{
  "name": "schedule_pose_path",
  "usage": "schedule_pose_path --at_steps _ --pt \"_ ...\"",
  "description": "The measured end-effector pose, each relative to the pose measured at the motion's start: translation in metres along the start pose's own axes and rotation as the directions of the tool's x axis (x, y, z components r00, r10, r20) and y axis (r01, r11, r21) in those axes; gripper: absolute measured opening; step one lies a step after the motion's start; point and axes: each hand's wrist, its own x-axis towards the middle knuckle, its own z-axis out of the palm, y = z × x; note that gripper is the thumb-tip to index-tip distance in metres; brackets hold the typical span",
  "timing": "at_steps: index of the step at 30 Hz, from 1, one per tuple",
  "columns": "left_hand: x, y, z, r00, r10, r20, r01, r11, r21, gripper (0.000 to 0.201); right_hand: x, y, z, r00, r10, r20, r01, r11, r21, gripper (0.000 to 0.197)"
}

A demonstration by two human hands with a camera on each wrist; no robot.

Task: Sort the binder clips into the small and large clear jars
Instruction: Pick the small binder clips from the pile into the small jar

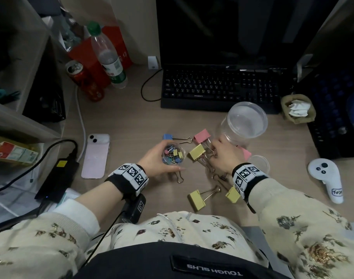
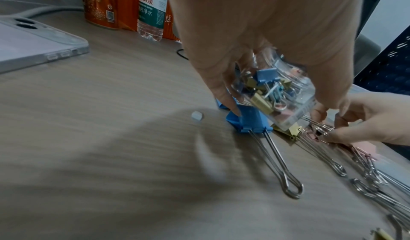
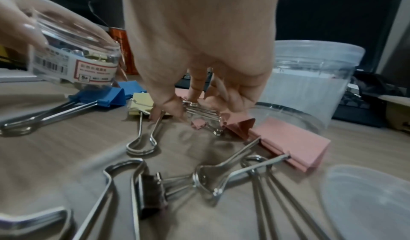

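Left hand (image 1: 159, 160) grips small jar (image 1: 173, 154) (right hand (image 1: 225, 153) on clips).

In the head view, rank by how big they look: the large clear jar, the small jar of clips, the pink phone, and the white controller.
1. Pink phone
2. Large clear jar; close to the phone, so unsure
3. White controller
4. Small jar, held in the left hand

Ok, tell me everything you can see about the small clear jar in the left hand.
The small clear jar is a lidless, see-through plastic tub with a white barcode label on its wall. The left hand grips it around the sides, holding it tilted just above the wooden desk and over a large blue binder clip. It is partly filled with small binder clips in blue, yellow and pink.
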Motion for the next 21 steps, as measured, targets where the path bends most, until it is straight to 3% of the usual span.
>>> schedule_pose_path --at_steps 5,11,18,21 --pt "0.001 0.002 0.001 1.0 0.005 0.007 -0.005 1.0 0.024 0.09 -0.008 0.006 -0.003 0.999 -0.029 -0.038 0.031 0.998 0.061 0.044" --pt "-0.001 0.003 0.003 1.0 -0.005 0.014 0.005 1.0 0.029 0.092 -0.007 0.01 -0.012 0.987 0.036 -0.155 -0.002 0.977 0.214 0.02" --pt "-0.009 0.002 -0.001 1.0 -0.008 -0.022 0.009 1.0 0.023 0.09 0.007 0.0 -0.018 0.984 0.029 -0.178 0.016 0.97 0.244 0.021" --pt "-0.011 0.001 -0.004 0.999 -0.017 -0.041 0.018 1.0 0.021 0.089 0.016 0.0 -0.021 0.986 0.082 -0.144 -0.041 0.962 0.271 0.022"
